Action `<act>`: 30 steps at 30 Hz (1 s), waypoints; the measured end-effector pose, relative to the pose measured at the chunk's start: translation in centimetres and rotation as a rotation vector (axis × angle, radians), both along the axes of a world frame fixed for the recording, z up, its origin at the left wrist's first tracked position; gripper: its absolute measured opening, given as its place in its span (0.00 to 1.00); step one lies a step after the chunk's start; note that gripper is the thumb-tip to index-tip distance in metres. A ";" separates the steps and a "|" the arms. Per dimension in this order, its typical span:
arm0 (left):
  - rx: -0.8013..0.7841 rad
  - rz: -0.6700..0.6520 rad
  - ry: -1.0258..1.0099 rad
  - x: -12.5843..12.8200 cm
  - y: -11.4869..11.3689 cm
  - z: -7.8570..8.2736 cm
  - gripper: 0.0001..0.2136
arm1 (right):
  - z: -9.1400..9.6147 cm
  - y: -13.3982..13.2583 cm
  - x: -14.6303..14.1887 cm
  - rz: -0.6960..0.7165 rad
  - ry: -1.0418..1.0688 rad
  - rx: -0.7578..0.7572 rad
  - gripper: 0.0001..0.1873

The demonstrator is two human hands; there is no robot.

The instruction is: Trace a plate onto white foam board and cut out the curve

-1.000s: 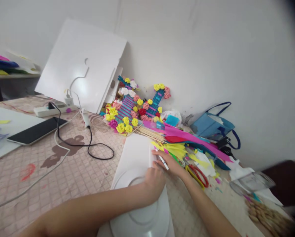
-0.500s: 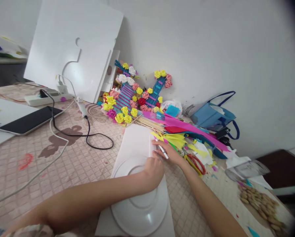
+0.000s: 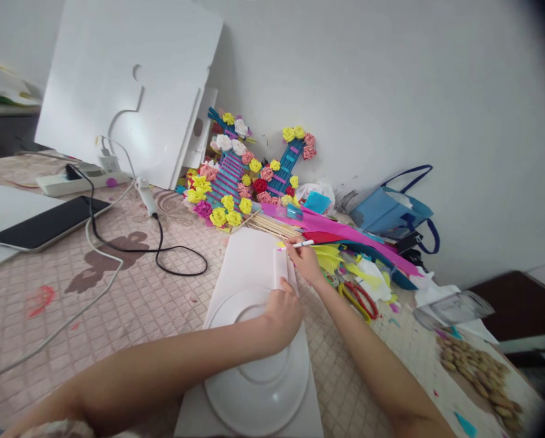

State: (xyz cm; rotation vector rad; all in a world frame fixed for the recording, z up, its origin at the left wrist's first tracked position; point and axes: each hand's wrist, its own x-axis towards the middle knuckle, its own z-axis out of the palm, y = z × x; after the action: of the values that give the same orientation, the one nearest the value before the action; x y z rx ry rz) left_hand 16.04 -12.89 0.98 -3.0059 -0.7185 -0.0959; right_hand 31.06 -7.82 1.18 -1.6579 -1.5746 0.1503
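A white plate (image 3: pixel 254 389) lies upside down on a white foam sheet (image 3: pixel 249 255) on the patterned floor. My left hand (image 3: pixel 284 313) rests on the plate's far rim with its fingers curled down, pressing it. My right hand (image 3: pixel 305 258) is closed on a white pen (image 3: pixel 300 244) at the sheet's right edge, its tip near the sheet's far right corner.
Coloured paper scraps (image 3: pixel 345 249), red-handled scissors (image 3: pixel 361 298) and wooden sticks (image 3: pixel 272 226) lie right of the sheet. A paper-flower craft (image 3: pixel 249 176) and a large white board (image 3: pixel 131 85) lean on the wall. A black cable (image 3: pixel 163 249), tablet (image 3: pixel 44 222), power strip (image 3: pixel 72 179), blue bag (image 3: pixel 391 213) and nuts (image 3: pixel 477 368) lie around.
My right hand has moved away from me along the sheet's right edge, and the pen has turned nearly level. The left hand stays on the plate. The camera tilted down slightly.
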 end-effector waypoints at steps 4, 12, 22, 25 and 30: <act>-0.014 -0.003 -0.002 -0.1 -0.1 0.1 0.15 | -0.3 1.1 -0.4 -0.027 -0.050 0.002 0.13; -0.034 -0.012 -0.010 0.0 0.1 0.3 0.14 | 0.0 2.2 -0.6 -0.054 -0.148 0.035 0.09; -0.046 -0.015 0.021 0.0 0.1 0.4 0.15 | -0.1 2.5 -0.5 -0.030 -0.225 0.010 0.09; -0.054 -0.008 0.022 0.1 0.0 0.4 0.15 | 0.1 2.6 -0.5 -0.023 -0.242 -0.004 0.09; -0.076 0.006 0.015 0.1 0.0 0.5 0.16 | 0.4 2.6 -0.6 -0.004 -0.265 -0.030 0.09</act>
State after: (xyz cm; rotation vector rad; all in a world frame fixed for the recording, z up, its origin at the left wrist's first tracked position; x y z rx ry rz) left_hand 16.15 -12.90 1.46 -3.0731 -0.7461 -0.0474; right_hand 30.44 -5.20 1.55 -1.7600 -1.7710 -0.0507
